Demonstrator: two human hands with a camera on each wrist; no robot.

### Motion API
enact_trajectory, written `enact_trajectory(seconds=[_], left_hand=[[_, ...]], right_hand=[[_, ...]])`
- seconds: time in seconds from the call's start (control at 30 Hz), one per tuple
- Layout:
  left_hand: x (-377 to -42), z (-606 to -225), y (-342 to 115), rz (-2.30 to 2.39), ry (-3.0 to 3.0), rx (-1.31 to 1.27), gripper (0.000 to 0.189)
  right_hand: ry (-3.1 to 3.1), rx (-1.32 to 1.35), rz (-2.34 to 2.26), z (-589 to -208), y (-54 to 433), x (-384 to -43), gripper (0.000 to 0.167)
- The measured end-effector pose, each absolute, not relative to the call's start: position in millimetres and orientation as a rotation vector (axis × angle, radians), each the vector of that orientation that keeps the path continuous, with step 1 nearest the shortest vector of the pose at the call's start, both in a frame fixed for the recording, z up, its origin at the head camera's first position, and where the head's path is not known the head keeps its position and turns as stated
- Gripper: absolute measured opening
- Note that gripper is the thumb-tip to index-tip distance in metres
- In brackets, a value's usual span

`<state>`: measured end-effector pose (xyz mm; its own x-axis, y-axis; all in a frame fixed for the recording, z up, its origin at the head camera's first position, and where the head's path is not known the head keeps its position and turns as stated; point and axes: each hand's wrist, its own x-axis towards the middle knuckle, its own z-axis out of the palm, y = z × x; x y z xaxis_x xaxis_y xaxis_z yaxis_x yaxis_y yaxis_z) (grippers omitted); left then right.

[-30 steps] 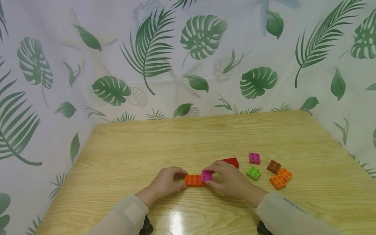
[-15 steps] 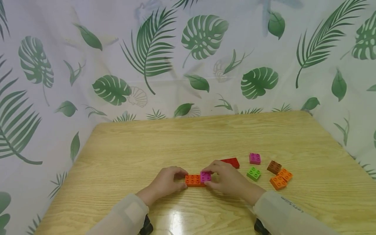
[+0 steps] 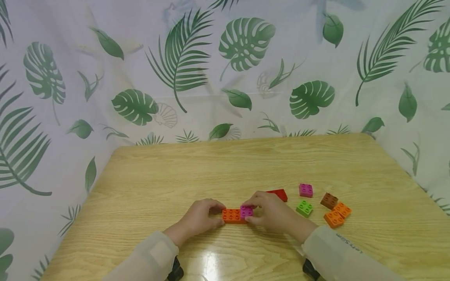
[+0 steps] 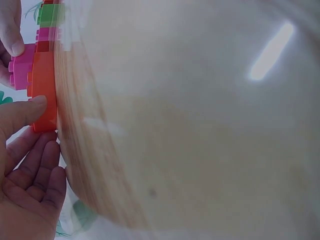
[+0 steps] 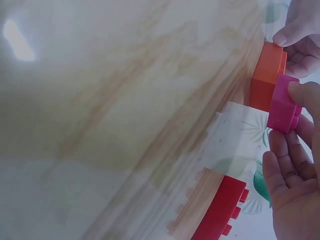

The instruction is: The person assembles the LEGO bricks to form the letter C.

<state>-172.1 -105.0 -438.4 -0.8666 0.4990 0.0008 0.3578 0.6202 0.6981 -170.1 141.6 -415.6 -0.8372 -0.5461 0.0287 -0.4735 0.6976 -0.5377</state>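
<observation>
An orange building brick (image 3: 231, 216), long and studded on top, lies on the wooden table in front of the person. Its left end is held between thumb and fingers of my left hand (image 3: 201, 218). My right hand (image 3: 275, 216) pinches a small pink brick (image 3: 246, 212) over the orange brick's right end. In the right wrist view the pink brick (image 5: 284, 104) sits at the top of the orange brick (image 5: 268, 75) and juts a little past its end. The left wrist view shows my left thumb (image 4: 37, 102) on the orange brick's side.
Behind the right hand lies a long red brick (image 3: 280, 194), partly hidden. Farther right are a second pink brick (image 3: 306, 190), a green brick (image 3: 304, 208), a brown brick (image 3: 329, 200) and two orange bricks (image 3: 334, 219). A leaf-patterned cloth (image 3: 197, 78) hangs behind the table.
My right hand has shifted the pink brick slightly left along the orange brick. The left hand keeps its hold, and the loose bricks stay where they were.
</observation>
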Motion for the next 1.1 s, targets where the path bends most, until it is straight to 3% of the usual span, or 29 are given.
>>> enact_trajectory(seconds=[0.27,0.6,1.1], left_hand=[[-173,-439,-105,1.079,2.654,0.708,0.034],[-173,-440,-105,1.077,2.646,0.707,0.035],[-172,-440,-104,1.062,2.66,0.699,0.035]], right_hand=[[2.786,-0.944,-0.866,-420,144,-169,0.031],[2.774,-0.905,-1.027,-430,153,-164,0.049],[3.044,-0.954,-1.085,-438,193,-150,0.051]])
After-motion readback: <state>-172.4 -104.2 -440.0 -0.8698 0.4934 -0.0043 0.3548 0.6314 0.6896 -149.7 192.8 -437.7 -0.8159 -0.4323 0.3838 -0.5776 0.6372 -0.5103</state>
